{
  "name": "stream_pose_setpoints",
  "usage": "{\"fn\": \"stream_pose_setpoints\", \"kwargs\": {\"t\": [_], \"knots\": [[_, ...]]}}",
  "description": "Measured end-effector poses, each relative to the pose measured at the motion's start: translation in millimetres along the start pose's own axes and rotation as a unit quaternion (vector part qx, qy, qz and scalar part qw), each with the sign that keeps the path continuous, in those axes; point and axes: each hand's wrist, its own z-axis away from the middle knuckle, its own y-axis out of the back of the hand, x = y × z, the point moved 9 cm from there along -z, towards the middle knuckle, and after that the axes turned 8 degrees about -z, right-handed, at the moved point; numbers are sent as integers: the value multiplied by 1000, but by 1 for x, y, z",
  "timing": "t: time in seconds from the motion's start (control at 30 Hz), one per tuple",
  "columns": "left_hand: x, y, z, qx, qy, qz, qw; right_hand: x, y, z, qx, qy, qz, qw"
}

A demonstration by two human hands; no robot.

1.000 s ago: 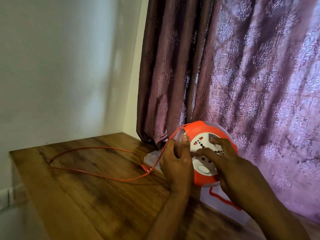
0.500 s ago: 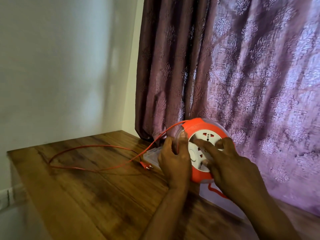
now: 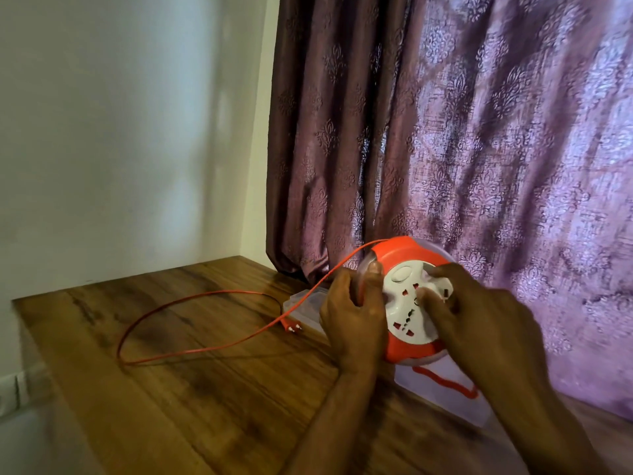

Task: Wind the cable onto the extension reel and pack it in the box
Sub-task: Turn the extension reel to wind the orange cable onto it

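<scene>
An orange extension reel (image 3: 397, 255) with a white socket face (image 3: 407, 303) stands upright on its edge above the clear plastic box. My left hand (image 3: 352, 317) grips the reel's left rim. Fingers of my right hand (image 3: 479, 323) press on the white socket face. An orange cable (image 3: 212, 347) leaves the top of the reel, drops to the wooden table (image 3: 171, 389) and lies in one loop. Its two-pin plug (image 3: 291, 326) rests on the table beside the box. The clear box (image 3: 301, 303) shows left of my left hand, and its lid part (image 3: 442, 389) shows under the reel.
A purple patterned curtain (image 3: 445, 149) hangs right behind the reel and box. A white wall (image 3: 120, 132) closes the table's left and far side. The table's left edge (image 3: 44, 354) drops off beside a white wall fitting (image 3: 13, 389).
The white socket face has turned under my right hand's fingers. The cable loop on the table has shrunk and shifted toward the reel, and the plug has slid a little.
</scene>
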Motion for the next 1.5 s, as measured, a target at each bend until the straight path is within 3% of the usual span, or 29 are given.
{"fn": "stream_pose_setpoints", "kwargs": {"t": [0.07,0.13,0.23,0.33,0.57,0.73,0.87,1.0,1.07,1.17,1.23,1.5], "knots": [[0,1,-2,5,4,6,1000,-7,9,-3,-5,74,-16,997],[-2,2,-3,8,9,15,1000,-13,3,-3,-63,124,-20,990],[-4,2,-4,-1,21,22,1000,-13,-24,3,-172,138,5,975],[-2,0,-4,-6,16,10,1000,-8,-39,5,-214,118,42,969],[-4,2,-4,0,30,27,999,-8,-30,2,-110,109,37,987],[-5,0,0,-1,40,30,999,-5,-23,5,24,20,4,999],[-4,-4,1,-15,21,7,1000,1,-21,8,20,-43,-3,999],[-7,-5,0,-22,36,27,999,-13,2,6,58,23,35,997],[-4,-1,-2,-7,29,29,999,-19,6,3,38,66,5,997],[-2,4,-5,7,30,36,999,-25,-18,3,-91,114,39,989],[-3,5,-5,4,33,32,999,-25,-30,6,-136,123,51,982],[-5,4,-6,0,45,38,998,-13,-41,4,-141,127,21,981]]}}
